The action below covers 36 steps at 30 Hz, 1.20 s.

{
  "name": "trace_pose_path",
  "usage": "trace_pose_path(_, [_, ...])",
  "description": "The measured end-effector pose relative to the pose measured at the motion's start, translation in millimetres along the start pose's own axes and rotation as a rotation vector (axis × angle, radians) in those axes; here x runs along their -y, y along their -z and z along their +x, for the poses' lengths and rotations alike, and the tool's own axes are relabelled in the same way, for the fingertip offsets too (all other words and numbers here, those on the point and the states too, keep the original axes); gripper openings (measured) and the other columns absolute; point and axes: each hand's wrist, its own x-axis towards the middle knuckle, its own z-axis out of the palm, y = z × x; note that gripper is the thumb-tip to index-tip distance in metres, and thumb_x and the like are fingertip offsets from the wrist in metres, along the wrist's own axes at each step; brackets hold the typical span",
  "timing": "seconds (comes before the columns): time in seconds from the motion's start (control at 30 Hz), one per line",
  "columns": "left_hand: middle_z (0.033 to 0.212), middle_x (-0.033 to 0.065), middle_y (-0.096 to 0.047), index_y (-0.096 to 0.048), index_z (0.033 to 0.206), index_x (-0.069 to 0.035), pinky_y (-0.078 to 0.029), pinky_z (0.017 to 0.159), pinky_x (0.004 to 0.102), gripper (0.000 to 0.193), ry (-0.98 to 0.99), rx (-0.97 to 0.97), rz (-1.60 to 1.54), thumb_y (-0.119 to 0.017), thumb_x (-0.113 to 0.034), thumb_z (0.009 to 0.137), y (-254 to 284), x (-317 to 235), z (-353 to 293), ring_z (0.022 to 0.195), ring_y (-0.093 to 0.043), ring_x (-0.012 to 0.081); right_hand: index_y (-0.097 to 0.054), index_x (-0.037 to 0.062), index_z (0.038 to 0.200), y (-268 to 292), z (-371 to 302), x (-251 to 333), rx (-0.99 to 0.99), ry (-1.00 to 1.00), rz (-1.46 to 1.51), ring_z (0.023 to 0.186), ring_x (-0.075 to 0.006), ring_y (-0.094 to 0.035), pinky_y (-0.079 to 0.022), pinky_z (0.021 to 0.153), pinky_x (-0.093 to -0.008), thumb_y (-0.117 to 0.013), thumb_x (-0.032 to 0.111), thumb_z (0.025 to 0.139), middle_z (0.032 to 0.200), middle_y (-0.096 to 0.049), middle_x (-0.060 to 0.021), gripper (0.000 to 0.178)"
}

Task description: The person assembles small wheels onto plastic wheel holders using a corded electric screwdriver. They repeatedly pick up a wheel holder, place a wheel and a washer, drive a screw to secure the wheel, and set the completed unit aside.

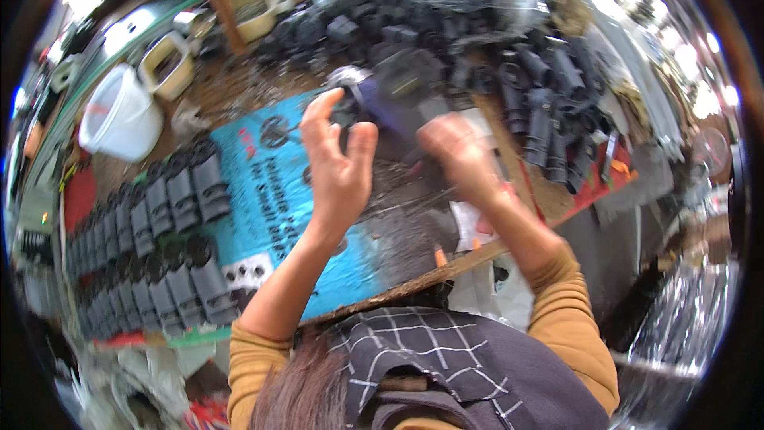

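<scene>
My left hand (338,163) is raised over the blue printed sheet (247,167), its thumb and fingers apart. Just beyond its fingertips is a blurred dark piece with a bluish side and a pale, shiny end (350,77). My right hand (461,151) is smeared by motion beside a dark, boxy object (407,80), and I cannot make out what its fingers do. Two rows of dark grey cylindrical parts with black tops, a back row (159,197) and a front row (163,295), stand at the left.
A heap of dark parts (382,28) lies at the back, partly under clear plastic. More dark tubes (541,103) are piled at the right. A white bucket (123,123) and a cream tub (169,68) stand at the back left. The wooden table edge (414,283) runs before me.
</scene>
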Motion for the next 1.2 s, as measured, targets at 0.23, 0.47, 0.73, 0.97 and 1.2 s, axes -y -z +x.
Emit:
trace_pose_path(0.23, [0.127, 0.0171, -0.045, -0.051, 0.123, -0.006, -0.032, 0.106, 0.0465, 0.054, -0.063, 0.005, 1.137, -0.073, -0.032, 0.081, 149, 65, 15, 0.122, -0.042, 0.0339, -0.06, 0.0044, 0.111, 215, 157, -112, -0.739, -0.318, 0.502, 0.082, -0.0182, -0.063, -0.054, 0.076, -0.0337, -0.063, 0.041, 0.093, 0.09, -0.064, -0.0066, 0.041])
trace_pose_path(0.47, [0.137, 0.0134, -0.035, -0.045, 0.128, -0.014, -0.041, 0.101, 0.0523, 0.063, 0.536, 0.192, 1.218, -0.07, -0.03, 0.072, 182, 75, 39, 0.127, -0.041, 0.0394, -0.068, 0.0025, 0.102, 110, 115, -75, -0.276, -0.064, -0.049, 0.084, -0.0112, -0.059, -0.048, 0.078, -0.0268, -0.068, 0.02, 0.088, 0.093, -0.068, -0.0047, 0.023])
trace_pose_path(0.73, [0.114, 0.0196, -0.038, -0.054, 0.11, -0.006, -0.041, 0.1, 0.0446, 0.048, 0.423, 0.318, 0.685, -0.069, -0.024, 0.068, 126, 17, -65, 0.11, -0.045, 0.0374, -0.073, 0.0086, 0.087, -59, 139, 12, 0.192, 0.362, -0.209, 0.079, -0.0258, -0.069, -0.054, 0.075, -0.0345, -0.071, 0.024, 0.078, 0.084, -0.071, -0.0117, 0.018])
trace_pose_path(0.97, [0.113, 0.012, -0.038, -0.057, 0.109, -0.006, -0.048, 0.084, 0.034, 0.042, 0.542, 0.288, 0.338, -0.077, -0.024, 0.076, 75, -10, -97, 0.095, -0.047, 0.0222, -0.075, 0.0138, 0.087, -169, 207, 1, 0.566, 0.054, -0.692, 0.088, -0.0291, -0.069, -0.054, 0.082, -0.0392, -0.075, 0.032, 0.071, 0.09, -0.072, -0.0128, 0.024])
trace_pose_path(1.2, [0.115, 0.0137, -0.04, -0.058, 0.107, -0.005, -0.048, 0.075, 0.0334, 0.035, 0.435, 0.138, 0.251, -0.073, -0.022, 0.081, 96, 10, -97, 0.094, -0.048, 0.0229, -0.072, 0.0024, 0.098, -218, 208, 12, 0.589, 0.104, -0.877, 0.101, -0.0321, -0.067, -0.053, 0.088, -0.0402, -0.076, 0.041, 0.075, 0.106, -0.069, -0.0192, 0.045])
